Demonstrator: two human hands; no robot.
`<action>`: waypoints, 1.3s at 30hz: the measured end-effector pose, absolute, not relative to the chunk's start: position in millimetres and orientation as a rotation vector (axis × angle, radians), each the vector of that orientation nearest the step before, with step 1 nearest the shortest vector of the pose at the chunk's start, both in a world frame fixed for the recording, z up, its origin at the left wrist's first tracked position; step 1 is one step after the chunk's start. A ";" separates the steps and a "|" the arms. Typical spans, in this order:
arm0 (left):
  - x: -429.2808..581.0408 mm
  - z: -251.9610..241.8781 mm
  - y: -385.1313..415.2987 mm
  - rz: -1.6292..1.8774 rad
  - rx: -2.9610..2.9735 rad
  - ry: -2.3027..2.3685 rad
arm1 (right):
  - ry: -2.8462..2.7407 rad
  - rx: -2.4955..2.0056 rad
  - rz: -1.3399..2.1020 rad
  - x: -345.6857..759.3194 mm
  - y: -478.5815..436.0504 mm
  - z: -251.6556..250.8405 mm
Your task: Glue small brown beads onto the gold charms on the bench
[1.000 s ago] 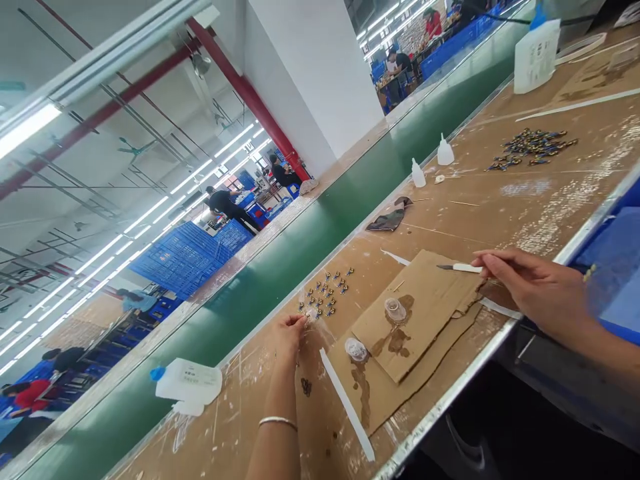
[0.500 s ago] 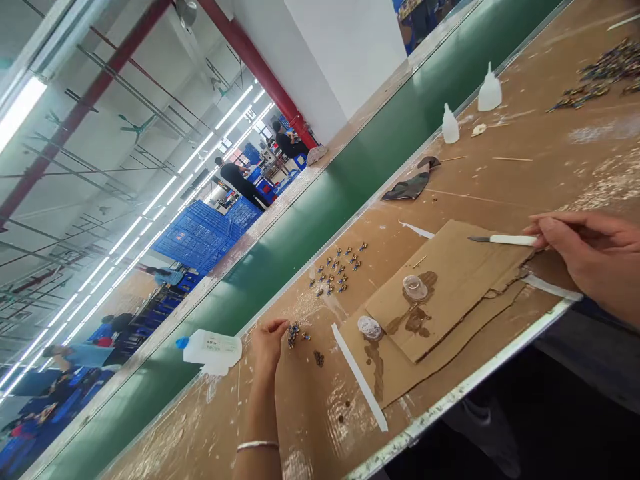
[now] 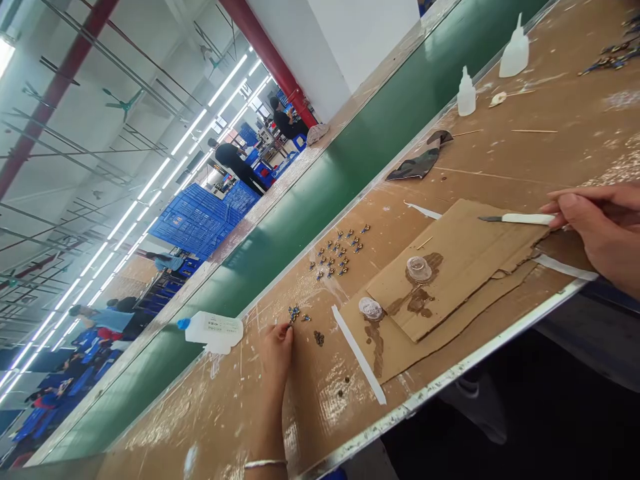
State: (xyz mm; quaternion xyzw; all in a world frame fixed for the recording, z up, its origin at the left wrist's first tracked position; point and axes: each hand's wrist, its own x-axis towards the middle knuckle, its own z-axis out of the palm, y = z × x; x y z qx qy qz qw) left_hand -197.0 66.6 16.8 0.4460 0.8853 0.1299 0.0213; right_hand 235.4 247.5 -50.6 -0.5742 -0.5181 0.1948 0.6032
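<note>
My right hand [image 3: 607,230] holds a small white-handled knife [image 3: 526,218] between thumb and fingers, its dark narrow blade pointing left above the cardboard [image 3: 465,247]. My left hand [image 3: 277,348] is low on the tabletop, its fingertips pinched together at the edge of a small pile of blue-and-gold figure-like pieces [image 3: 294,312]. Whatever is between those fingertips is too small to make out. One more such piece [image 3: 307,318] lies just right of the pile. A cluster of small dark brown bits [image 3: 319,338] sits nearby. Farther up, several similar pieces [image 3: 340,252] stand spread in rows.
Two small clear dishes [image 3: 419,269] [image 3: 371,308] sit on the stained cardboard. A white bottle with blue cap [image 3: 213,331] lies at left. Two squeeze bottles [image 3: 467,93] [image 3: 515,50] stand at the back near a camouflage cloth [image 3: 420,159]. A green belt [image 3: 300,220] runs behind.
My left hand has shifted down and slightly right, from beside the pile to its near edge. My right hand still holds the knife above the cardboard. The camera view has tilted slightly.
</note>
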 end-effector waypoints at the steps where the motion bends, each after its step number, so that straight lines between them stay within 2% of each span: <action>1: -197.8 16.6 64.4 0.387 1.414 2.736 | -1.197 -1.324 0.469 235.2 246.4 -48.1; 6: -202.2 17.0 50.3 0.368 1.523 2.661 | -1.181 -1.374 0.494 232.4 239.3 -35.2; 10: -203.5 14.7 43.4 0.496 1.527 2.687 | -1.177 -1.376 0.503 230.3 236.1 -30.1; 18: -174.9 18.2 32.8 1.166 1.181 2.756 | -1.246 -1.406 0.412 230.7 235.8 -25.8; 25: -112.5 37.8 21.3 1.683 0.892 2.292 | -1.226 -1.389 0.456 231.2 237.4 -26.8; 33: -69.4 48.2 27.8 1.761 0.731 1.899 | -1.280 -1.354 0.456 236.7 242.8 -34.7; 39: -53.0 56.0 45.5 1.723 0.832 1.954 | -1.320 -1.301 0.461 239.9 244.8 -36.1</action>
